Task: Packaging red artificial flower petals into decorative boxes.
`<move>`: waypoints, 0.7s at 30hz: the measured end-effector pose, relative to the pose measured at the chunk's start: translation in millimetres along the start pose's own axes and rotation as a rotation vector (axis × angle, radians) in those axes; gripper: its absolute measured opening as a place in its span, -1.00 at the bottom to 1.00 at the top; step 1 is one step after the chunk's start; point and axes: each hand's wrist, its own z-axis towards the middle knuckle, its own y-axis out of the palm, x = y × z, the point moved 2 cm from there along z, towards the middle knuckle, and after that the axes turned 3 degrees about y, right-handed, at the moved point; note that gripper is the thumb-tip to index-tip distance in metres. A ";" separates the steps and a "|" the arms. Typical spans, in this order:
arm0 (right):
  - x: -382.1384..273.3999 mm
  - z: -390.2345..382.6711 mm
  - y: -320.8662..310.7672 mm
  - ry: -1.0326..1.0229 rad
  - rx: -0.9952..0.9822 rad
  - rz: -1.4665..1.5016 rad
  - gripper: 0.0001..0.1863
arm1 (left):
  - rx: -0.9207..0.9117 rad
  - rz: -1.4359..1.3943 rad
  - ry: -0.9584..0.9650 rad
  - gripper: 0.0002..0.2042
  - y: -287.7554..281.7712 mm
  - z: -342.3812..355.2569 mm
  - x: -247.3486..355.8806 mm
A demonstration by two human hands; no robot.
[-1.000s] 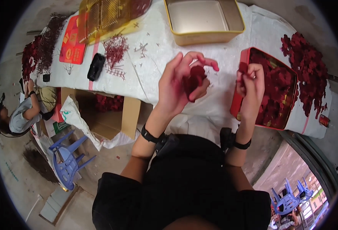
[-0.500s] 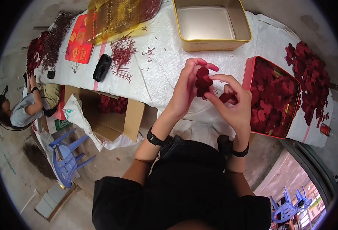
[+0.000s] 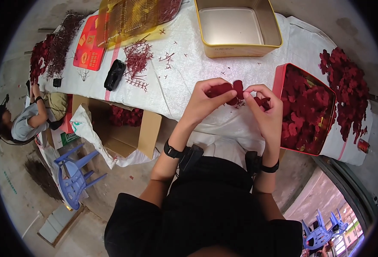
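Dark red fabric petals (image 3: pixel 238 88) show between my two hands, above the white table cover. My left hand (image 3: pixel 207 100) is closed around several of them, thumb pressed on top. With thumb and forefinger pinched at the right edge of the petals, my right hand (image 3: pixel 264 107) also has dark red petals tucked under its curled fingers. Small dark red stem pieces show just beneath the fingertips. Right beside my right hand stands a red tin (image 3: pixel 279 81) filled with loose red petals (image 3: pixel 303 111).
An open gold tin (image 3: pixel 242 50) stands at the far side. Branched red stems (image 3: pixel 137 58), a black object (image 3: pixel 114 75) and a red lid (image 3: pixel 88 47) lie to the left. More petals (image 3: pixel 347 85) are heaped far right. A cardboard box (image 3: pixel 125 132) sits below; a person (image 3: pixel 26 115) is at far left.
Both hands have lowered slightly. My left hand has turned over from fingers raised to a thumb-down grip on the petals. The right hand stays pinched beside it.
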 end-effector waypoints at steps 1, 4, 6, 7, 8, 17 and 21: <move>1.0 -0.3 1.1 -0.019 -0.005 -0.019 -0.93 | 0.061 0.007 0.000 -0.87 -3.0 1.0 1.3; 8.2 2.4 4.3 0.082 -0.037 0.004 -0.90 | 0.186 0.025 -0.004 -0.89 -12.0 3.9 6.0; 12.9 3.5 7.6 0.136 -0.061 0.014 -0.88 | 0.306 0.022 0.037 -0.87 -17.5 4.5 12.1; 14.6 3.9 10.8 0.096 -0.064 0.002 -0.86 | 0.368 0.022 0.056 -0.86 -20.1 5.0 14.3; 16.6 4.6 14.4 0.056 -0.066 -0.009 -0.84 | 0.373 0.021 0.051 -0.86 -21.8 6.7 15.7; 35.8 3.1 35.8 -0.093 -0.215 -0.354 -0.83 | 0.397 -0.070 0.002 -0.88 -30.5 -4.1 5.6; 33.2 2.4 50.8 -0.170 -0.255 -0.571 -0.83 | 0.379 -0.073 -0.003 -0.89 -30.3 -0.1 3.8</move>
